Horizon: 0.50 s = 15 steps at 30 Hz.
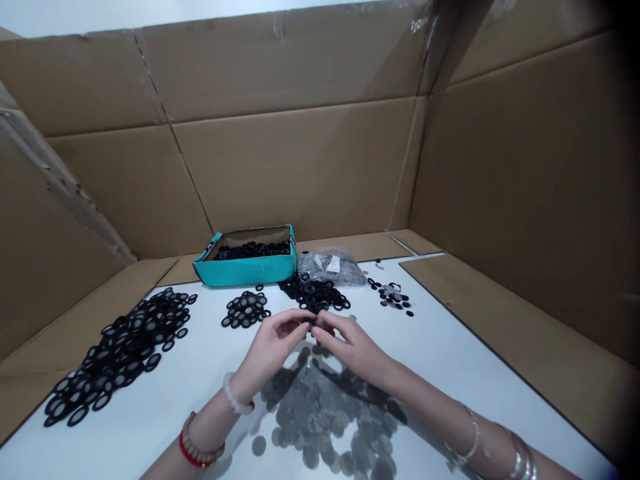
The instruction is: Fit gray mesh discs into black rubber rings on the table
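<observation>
My left hand [280, 337] and my right hand [347, 340] meet at the middle of the white table. Between their fingertips they pinch a small black ring [310, 321], partly covered by the fingers. Below the hands spreads a loose pile of grey translucent discs [320, 413]. Just beyond the fingertips lies a heap of black rings [317, 293]. A smaller cluster of black rings with grey centres [246, 309] sits to the left of it.
A long heap of black rings with grey centres [133, 343] covers the left side. At the back stand a teal box [245, 272] of black rings and a clear plastic bag [333, 267]. Small pieces [393, 295] lie at right. Cardboard walls [300, 167] surround the table.
</observation>
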Motion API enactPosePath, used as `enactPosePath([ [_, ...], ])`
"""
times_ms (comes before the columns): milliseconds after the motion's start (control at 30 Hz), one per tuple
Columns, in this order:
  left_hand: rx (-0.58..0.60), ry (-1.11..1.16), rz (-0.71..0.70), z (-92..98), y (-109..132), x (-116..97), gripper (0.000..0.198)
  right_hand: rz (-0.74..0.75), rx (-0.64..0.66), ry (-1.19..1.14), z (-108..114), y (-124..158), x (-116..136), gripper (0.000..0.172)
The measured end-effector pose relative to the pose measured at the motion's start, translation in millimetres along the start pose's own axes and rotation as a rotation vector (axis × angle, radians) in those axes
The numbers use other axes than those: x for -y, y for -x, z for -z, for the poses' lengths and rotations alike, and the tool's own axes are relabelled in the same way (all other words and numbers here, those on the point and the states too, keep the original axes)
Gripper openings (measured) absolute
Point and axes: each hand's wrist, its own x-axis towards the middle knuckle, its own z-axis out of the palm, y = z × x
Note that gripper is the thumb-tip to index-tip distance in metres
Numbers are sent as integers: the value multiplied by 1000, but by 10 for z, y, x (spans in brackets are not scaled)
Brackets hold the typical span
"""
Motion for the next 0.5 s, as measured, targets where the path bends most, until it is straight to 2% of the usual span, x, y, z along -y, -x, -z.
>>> enactPosePath([
  [133,30,-34,-59,-26,7,30,24,36,-5,49,-2,1,2,30],
  [367,108,21,17,2,-8,14,28,39,-28,-48,-7,9,-29,29],
  [500,64,117,77,28,-15,1,33,2,-5,-97,-15,15,-46,31],
])
